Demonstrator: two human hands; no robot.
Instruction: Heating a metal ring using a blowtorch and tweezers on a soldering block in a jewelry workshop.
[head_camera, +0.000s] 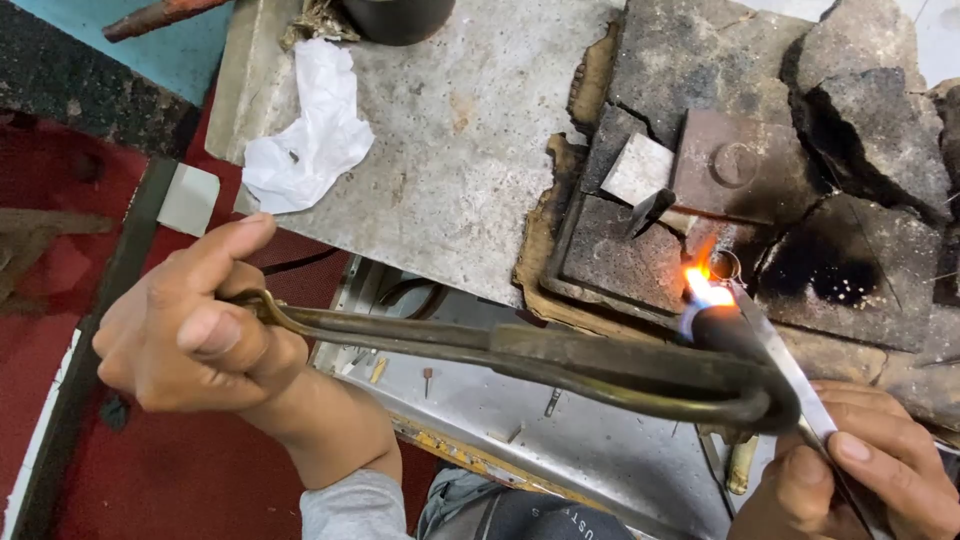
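My left hand grips the handle of a long brass torch that runs rightward and curves back to a dark nozzle. An orange flame burns at the nozzle's tip. My right hand holds steel tweezers whose tips reach a small metal ring beside the flame. The ring rests on cracked, scorched fire bricks.
A crumpled white paper lies on a grey stone slab. A square metal plate with a round stamp and a pale block sit on the bricks. A dark round pot stands at the slab's far edge. Below is a metal drawer tray.
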